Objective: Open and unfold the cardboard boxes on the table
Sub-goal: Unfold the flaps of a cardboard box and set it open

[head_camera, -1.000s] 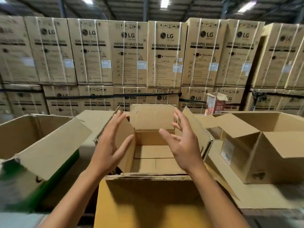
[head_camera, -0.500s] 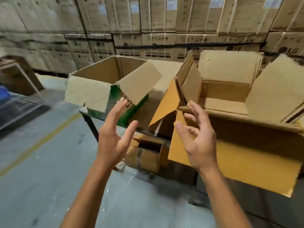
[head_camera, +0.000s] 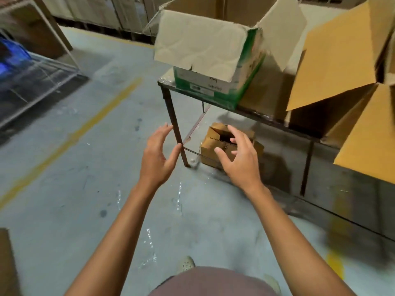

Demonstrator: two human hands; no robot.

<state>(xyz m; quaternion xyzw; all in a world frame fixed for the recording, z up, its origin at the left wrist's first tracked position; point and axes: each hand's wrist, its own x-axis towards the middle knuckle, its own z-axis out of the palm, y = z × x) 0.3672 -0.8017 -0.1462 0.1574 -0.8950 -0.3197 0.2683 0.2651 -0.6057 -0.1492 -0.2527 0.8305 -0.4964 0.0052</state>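
Lowered toward floor (head_camera: pixel 64 189) | left hand (head_camera: pixel 157 155), right hand (head_camera: pixel 238 161) outstretched, relaxed, empty

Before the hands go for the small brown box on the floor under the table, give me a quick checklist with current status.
1. Hands free: ok; left hand and right hand are open, holding nothing.
2. Small brown cardboard box in view on the grey concrete floor: ok.
3. Left hand's path: not ok; the dark metal table leg stands between it and the box in this view.
4. Box top already open: cannot tell; the right hand covers part.
5. Green-and-white cardboard box flaps open: ok.
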